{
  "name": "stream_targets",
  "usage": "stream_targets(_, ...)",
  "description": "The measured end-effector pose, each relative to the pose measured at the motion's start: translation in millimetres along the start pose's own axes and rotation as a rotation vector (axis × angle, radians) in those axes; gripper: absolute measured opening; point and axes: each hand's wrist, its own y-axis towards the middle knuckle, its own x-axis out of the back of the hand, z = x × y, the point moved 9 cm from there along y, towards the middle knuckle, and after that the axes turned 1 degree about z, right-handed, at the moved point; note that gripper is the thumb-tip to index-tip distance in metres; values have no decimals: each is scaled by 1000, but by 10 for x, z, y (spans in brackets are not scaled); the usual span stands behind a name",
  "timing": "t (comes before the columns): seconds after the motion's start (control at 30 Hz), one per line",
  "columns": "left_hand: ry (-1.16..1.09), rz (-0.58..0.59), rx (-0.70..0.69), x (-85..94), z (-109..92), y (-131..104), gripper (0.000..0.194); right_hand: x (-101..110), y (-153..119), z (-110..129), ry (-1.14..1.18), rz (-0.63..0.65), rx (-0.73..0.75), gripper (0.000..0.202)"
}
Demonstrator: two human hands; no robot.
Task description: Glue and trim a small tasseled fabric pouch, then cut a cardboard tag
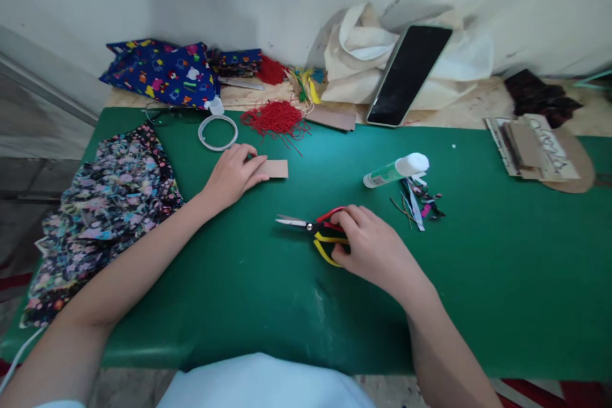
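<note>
left hand (233, 173) flat, pressing cardboard strip (273, 169) | right hand (370, 243) gripping scissors (316, 231) handles | both on tabletop (478, 268)

Both bare forearms reach up from the bottom corners of the frame. The left hand (233, 173) lies palm-down left of center, fingers loosely curled. The right hand (368, 243), near center, is curled closed, knuckles up.

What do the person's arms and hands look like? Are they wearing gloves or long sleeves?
No gloves and no long sleeves. Both the left hand and the right hand are bare, and both forearms are uncovered up to the picture's edge. No rings, watch or bracelets show. A bit of white clothing shows at the bottom, between the arms.
</note>
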Motion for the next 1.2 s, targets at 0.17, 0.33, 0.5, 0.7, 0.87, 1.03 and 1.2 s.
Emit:
stream_targets(0.17,-47,8,58,-18,63,2,43,63,26,-383,-13,-65,-131,28)
stream_targets(0.33,-76,12,82,-8,78,9,44,42,30,-684,-11,-102,-254,30)
stream_targets(0.5,-93,22,94,1,93,13,36,40,19,-768,9,-154,-325,34)
stream_targets(0.7,-84,25,86,2,88,17,35,16,27,-709,-15,-111,-362,34)
stream_targets(0.87,-78,25,78,-8,92,19,36,-55,29,-659,0,13,-344,34)
stream_targets(1.03,-130,26,93,-29,132,7,34,-29,-3,-771,2,-22,-418,35)
stream_targets(1.2,-156,19,89,-26,143,2,32,-58,22,-700,-7,-39,-400,35)
